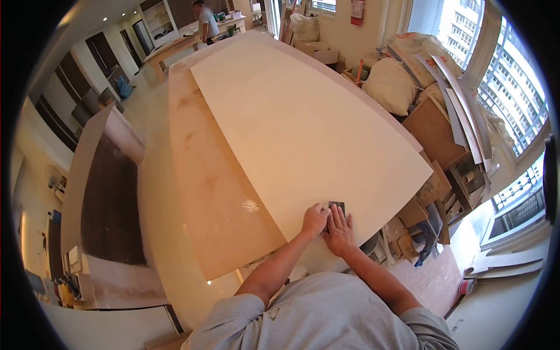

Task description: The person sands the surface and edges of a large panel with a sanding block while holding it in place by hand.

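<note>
A large pale, cream-coloured board (303, 128) lies flat before me, its near edge close to my body. On it, by that near edge, is a small dark square piece (337, 205), mostly covered by fingers; its kind does not show. My right hand (339, 233) lies over this piece with its fingers stretched out flat. Just to the left, my left hand (315, 219) is closed, its fingertips beside the piece's left edge. Whatever those curled fingers may hold is hidden.
A brown board (227, 204) with a whitish smear sticks out under the left side. At right are stacked offcuts (434, 131) and a stuffed white sack (391, 86). A dark-topped panel (114, 204) stands left. Another person (206, 24) is at the far end.
</note>
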`<action>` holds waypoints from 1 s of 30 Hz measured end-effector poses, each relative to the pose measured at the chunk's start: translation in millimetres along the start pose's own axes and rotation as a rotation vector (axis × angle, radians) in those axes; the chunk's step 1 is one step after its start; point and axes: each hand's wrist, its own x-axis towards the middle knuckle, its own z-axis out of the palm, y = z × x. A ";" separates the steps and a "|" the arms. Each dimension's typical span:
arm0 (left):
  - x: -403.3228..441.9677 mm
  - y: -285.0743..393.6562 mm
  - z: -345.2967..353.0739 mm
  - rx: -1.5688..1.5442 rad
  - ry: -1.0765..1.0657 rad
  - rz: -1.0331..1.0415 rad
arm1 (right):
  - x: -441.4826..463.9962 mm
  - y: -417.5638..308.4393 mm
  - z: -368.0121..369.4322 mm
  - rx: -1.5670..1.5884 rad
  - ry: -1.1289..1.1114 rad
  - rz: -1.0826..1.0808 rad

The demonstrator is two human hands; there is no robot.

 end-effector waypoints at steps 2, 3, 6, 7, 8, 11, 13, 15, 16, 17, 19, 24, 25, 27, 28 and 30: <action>-4.1 1.3 5.8 0.193 0.091 0.154 | -6.0 7.2 -2.8 0.000 -0.001 0.016; -6.2 -0.5 10.9 0.242 0.155 0.225 | -9.6 10.6 -4.9 -0.018 -0.002 0.034; -7.1 1.7 7.6 0.452 0.196 0.353 | -21.5 28.6 -6.0 -0.049 0.087 0.092; -5.8 2.7 2.8 0.534 0.183 0.383 | -23.0 33.8 -11.4 -0.065 0.115 0.121; -3.7 2.6 -1.5 0.580 0.219 0.455 | -26.4 38.2 -16.7 -0.079 0.143 0.152; -5.2 -4.2 -13.1 0.715 0.282 0.599 | -34.5 38.6 -35.4 -0.071 0.184 0.204; -3.9 -16.5 -14.3 0.791 0.282 0.606 | -35.5 40.8 -39.9 -0.081 0.172 0.229; 0.7 -23.3 -8.7 0.827 0.300 0.596 | -33.4 47.2 -37.5 -0.073 0.242 0.163; 0.2 -22.3 -9.0 0.850 0.308 0.587 | -32.5 48.4 -34.7 -0.064 0.274 0.129; -0.1 -22.0 -10.0 0.849 0.301 0.575 | -31.7 50.0 -32.0 -0.045 0.272 0.122; 0.0 -20.3 -9.3 0.845 0.274 0.555 | -31.5 54.1 -28.0 -0.006 0.269 0.122; 1.0 -28.1 -13.8 0.828 0.316 0.434 | -26.4 65.3 -16.4 -0.087 0.264 0.162; 1.5 -31.3 -11.4 0.820 0.316 0.392 | -27.9 68.9 -21.7 -0.095 0.257 0.204; 7.8 -46.8 -16.1 0.812 0.412 0.255 | -22.7 89.9 -26.5 -0.098 0.274 0.268; 10.5 -51.1 -23.9 0.854 0.404 0.209 | -18.9 104.4 -30.0 -0.102 0.280 0.313; 13.1 -59.3 -35.8 0.945 0.469 0.188 | -10.6 133.0 -44.5 -0.115 0.289 0.365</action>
